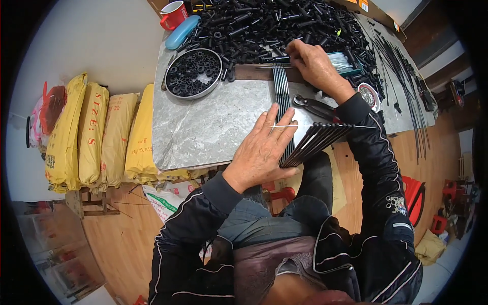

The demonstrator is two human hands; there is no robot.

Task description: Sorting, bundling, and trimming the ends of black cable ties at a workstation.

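My left hand (262, 150) lies flat with its fingers spread, over a row of thin dark rods (281, 86) that run side by side across the table. Next to it, a fan of black rods (315, 142) slants past the table's front edge, a thin pale wire (300, 125) crossing at their upper ends. My right hand (317, 63) is at the rods' far end, fingers closed together; anything between them is hidden. Beside that hand sits a green tray (351, 72) of thin pale wires. Pincers (312, 105) with dark jaws lie below my right hand.
Black tubular parts (244, 30) are heaped at the back. A round dish (194, 95) of small black rings stands left, near a blue case (183, 33) and red mug (174, 15). A small tub (368, 96) and long black rods (401, 76) are right. Yellow sacks (91, 132) stand left.
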